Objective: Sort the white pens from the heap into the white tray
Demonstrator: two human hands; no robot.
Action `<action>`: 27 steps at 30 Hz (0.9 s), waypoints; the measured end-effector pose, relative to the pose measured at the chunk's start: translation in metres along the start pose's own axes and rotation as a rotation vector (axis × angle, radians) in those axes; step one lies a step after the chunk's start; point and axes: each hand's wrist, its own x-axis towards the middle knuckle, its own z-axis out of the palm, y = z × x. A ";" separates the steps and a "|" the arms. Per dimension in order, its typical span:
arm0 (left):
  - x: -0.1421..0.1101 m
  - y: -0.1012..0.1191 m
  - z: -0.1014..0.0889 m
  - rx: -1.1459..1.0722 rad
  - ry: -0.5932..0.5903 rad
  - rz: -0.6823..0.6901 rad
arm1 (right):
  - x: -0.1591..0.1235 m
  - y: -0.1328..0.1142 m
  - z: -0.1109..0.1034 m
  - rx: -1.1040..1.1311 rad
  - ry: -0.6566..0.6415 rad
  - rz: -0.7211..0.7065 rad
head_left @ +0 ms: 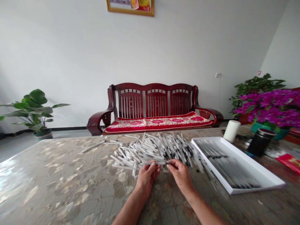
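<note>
Between my two hands a slim translucent pen (159, 163) lies level, its dark end toward the right. My left hand (148, 175) is closed round the pen's body with thumb and fingers. At the dark end my right hand (180, 172) pinches with thumb and forefinger; whether a separate cap is there is too small to tell. Just beyond both hands spreads a loose heap of white and clear pen parts (150, 147), some with black pieces among them. To the right, a shallow white box (255, 165) holds rows of clear pens with black ends (234, 165).
A few long thin rods (93, 146) lie left of the heap on the patterned table (58, 184). Behind the box stand a white cylinder (232, 131), a black tumbler (261, 142) and purple flowers (274, 104). A red packet (289, 162) lies at the right. Beyond the table is a wooden bench (156, 103).
</note>
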 end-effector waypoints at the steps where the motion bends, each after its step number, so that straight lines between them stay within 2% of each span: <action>1: 0.000 0.000 0.000 0.002 -0.002 0.001 | 0.000 -0.002 0.000 -0.011 -0.002 -0.008; 12: 0.001 -0.004 -0.002 0.004 -0.031 0.040 | 0.002 0.001 0.001 -0.079 0.020 -0.061; 18: -0.002 -0.006 -0.001 -0.013 -0.017 0.050 | 0.001 -0.002 0.000 -0.139 -0.014 -0.091; 27: -0.008 -0.010 0.000 -0.014 -0.016 0.109 | -0.003 -0.009 0.000 -0.538 -0.050 -0.307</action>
